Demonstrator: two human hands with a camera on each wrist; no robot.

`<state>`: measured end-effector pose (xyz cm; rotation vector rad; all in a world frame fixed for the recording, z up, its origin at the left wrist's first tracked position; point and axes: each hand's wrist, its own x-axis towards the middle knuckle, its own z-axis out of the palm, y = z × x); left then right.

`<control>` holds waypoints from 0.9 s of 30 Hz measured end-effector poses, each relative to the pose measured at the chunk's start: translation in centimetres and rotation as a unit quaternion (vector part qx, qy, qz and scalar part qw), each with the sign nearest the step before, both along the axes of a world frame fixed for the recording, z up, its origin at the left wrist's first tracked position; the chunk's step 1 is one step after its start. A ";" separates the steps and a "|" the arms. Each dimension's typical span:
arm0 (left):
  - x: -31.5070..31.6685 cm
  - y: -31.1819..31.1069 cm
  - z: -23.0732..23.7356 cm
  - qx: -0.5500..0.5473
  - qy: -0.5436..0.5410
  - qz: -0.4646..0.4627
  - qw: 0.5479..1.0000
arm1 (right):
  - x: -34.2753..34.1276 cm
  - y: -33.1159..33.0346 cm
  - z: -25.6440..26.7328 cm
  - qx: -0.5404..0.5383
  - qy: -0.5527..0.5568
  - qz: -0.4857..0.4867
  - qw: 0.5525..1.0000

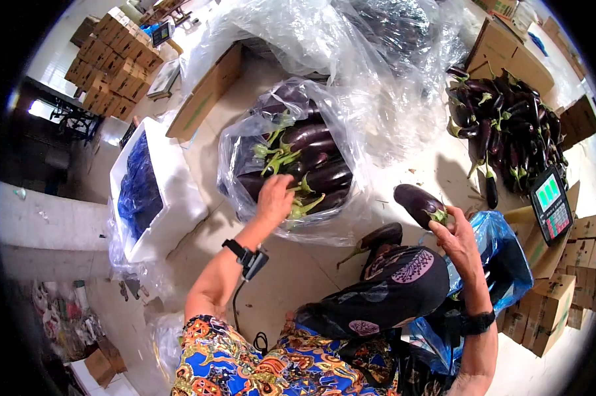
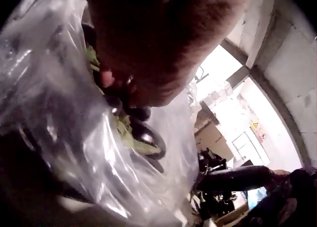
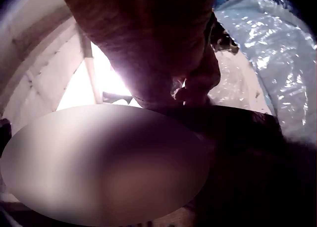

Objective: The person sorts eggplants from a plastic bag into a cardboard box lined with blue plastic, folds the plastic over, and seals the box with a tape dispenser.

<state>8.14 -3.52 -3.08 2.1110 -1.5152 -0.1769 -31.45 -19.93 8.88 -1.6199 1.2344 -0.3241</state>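
A clear plastic bag [image 1: 358, 155] on the floor holds several dark purple eggplants [image 1: 309, 136], their green stem ends towards its left side. Over those stems, inside the bag, is my left hand [image 1: 275, 199]; its fingertips are partly hidden. The left wrist view shows that hand [image 2: 158, 44] bent down above eggplants [image 2: 148, 138] within the plastic [image 2: 99, 152]. To the right of the bag, my right hand [image 1: 457, 241] grips one eggplant [image 1: 416, 202] by its green stem end, in the air. In the right wrist view the hand [image 3: 148, 44] is dark and its grasp unclear.
An eggplant [image 1: 383, 234] lies by my knee. Blue plastic [image 1: 502, 231] lines a container beside my right arm, near a lit scale display [image 1: 550, 198]. A large eggplant pile [image 1: 502, 125] is at the upper right. A white foam box [image 1: 172, 191] stands left; cardboard [image 1: 205, 92] stands behind.
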 end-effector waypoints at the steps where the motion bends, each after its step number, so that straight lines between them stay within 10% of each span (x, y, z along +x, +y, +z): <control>1: 0.9 -0.9 -0.4 0.006 -0.035 0.008 0.999 | -0.1 -0.3 -0.9 0.030 0.007 -0.013 0.999; 14: 4.6 -7.1 -1.2 0.341 -0.061 -0.049 0.937 | 1.6 -1.5 -9.2 0.002 0.095 0.120 0.988; 23: 4.9 -4.5 3.1 0.061 0.151 -0.003 0.987 | 2.1 -1.4 -13.0 -0.026 0.147 0.235 0.960; 27: 5.4 -4.3 8.4 -0.098 0.382 -0.025 0.918 | 3.3 -1.4 -12.5 0.006 0.147 0.262 0.954</control>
